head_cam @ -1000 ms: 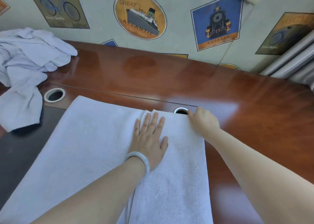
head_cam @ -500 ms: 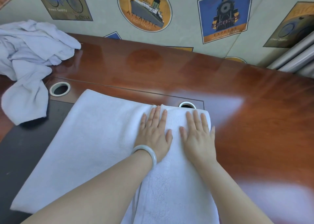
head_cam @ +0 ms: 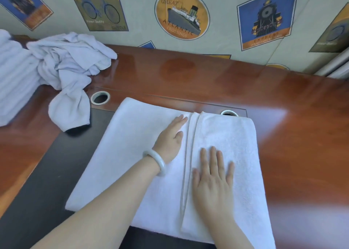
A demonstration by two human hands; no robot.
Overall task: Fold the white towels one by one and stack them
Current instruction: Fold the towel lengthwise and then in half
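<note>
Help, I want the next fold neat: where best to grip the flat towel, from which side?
Probably pinch the flat towel at its left corners, from the left: that side lies single-layered, its edge free; the right side is folded over.

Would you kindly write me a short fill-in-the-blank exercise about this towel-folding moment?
1. The pale bracelet sits on the ____ wrist.
2. The right hand lies flat on the folded flap of the ____ towel.
3. The desk shows ____ round cable holes.
4. The oval ship picture reads GREAT ATLANTIC ____.

Missing words: left; white; two; CROSSINGS.
</note>
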